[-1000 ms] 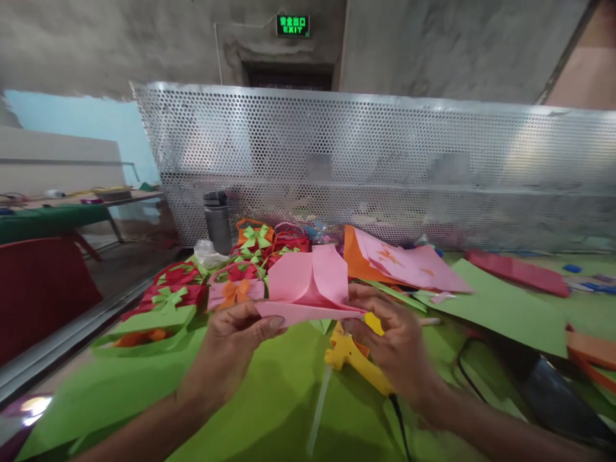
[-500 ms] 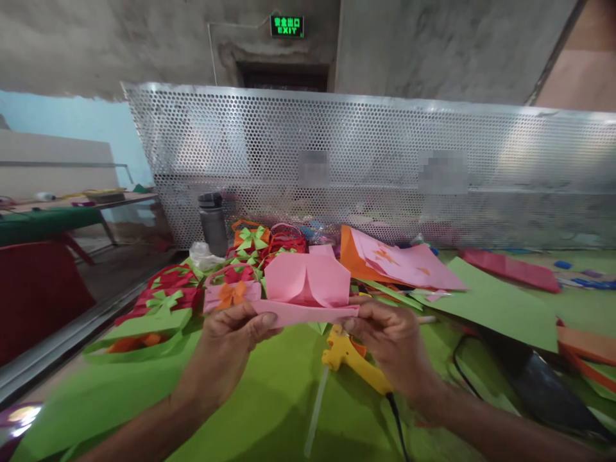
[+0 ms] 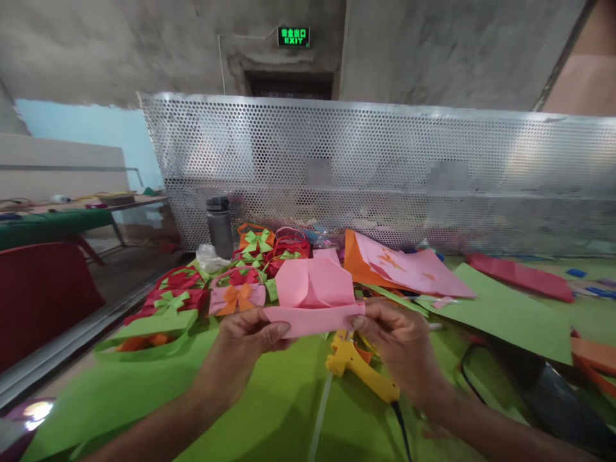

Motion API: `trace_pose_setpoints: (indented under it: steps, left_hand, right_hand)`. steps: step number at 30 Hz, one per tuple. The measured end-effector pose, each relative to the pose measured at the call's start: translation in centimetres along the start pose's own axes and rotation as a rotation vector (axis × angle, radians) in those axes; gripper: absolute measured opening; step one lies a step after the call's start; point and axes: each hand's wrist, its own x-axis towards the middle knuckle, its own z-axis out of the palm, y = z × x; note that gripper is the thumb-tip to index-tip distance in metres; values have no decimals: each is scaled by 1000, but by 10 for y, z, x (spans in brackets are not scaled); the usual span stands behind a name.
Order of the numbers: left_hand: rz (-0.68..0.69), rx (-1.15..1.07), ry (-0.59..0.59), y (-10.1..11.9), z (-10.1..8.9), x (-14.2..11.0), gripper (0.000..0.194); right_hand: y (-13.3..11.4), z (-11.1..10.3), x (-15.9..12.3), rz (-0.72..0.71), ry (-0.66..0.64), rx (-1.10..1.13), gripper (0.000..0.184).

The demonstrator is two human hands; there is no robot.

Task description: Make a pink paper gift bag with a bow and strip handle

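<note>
Between my two hands is a folded piece of pink paper [image 3: 315, 321], held up above the green work surface. Its front strip runs level, and two flaps with cut-off corners stand up behind it, meeting at a middle seam. My left hand [image 3: 245, 346] pinches the strip's left end, thumb in front and fingers behind. The right end is pinched by my right hand [image 3: 399, 340] in the same way. Just below the paper, near my right hand, a yellow hot glue gun [image 3: 363, 369] lies with a clear glue stick [image 3: 320, 417] poking out toward me.
Small paper bags with bows, such as a pink one [image 3: 237, 298], crowd the left back beside a dark bottle [image 3: 220, 228]. Pink sheets [image 3: 414, 263] and a green sheet [image 3: 510, 308] lie to the right. A perforated metal panel [image 3: 385, 141] stands behind everything.
The whole view has shifted slightly, so things appear a little lower and further right. Both hands keep their pinch, and the pink paper's flaps look tilted slightly differently.
</note>
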Motion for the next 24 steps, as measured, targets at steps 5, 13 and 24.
trace_pose_setpoints:
  steps: [5,13,24]
  left_hand:
    - [16,-6,-66,0,3,-2,18]
    - [14,-39,-21,2,4,-4,15]
    - [-66,-106,-6,1,7,-9,17]
  right_hand:
    - [2,-2,0,72,-6,52,17]
    - [8,-1,1,48,-18,44,11]
    - [14,-2,2,37,-38,40,11]
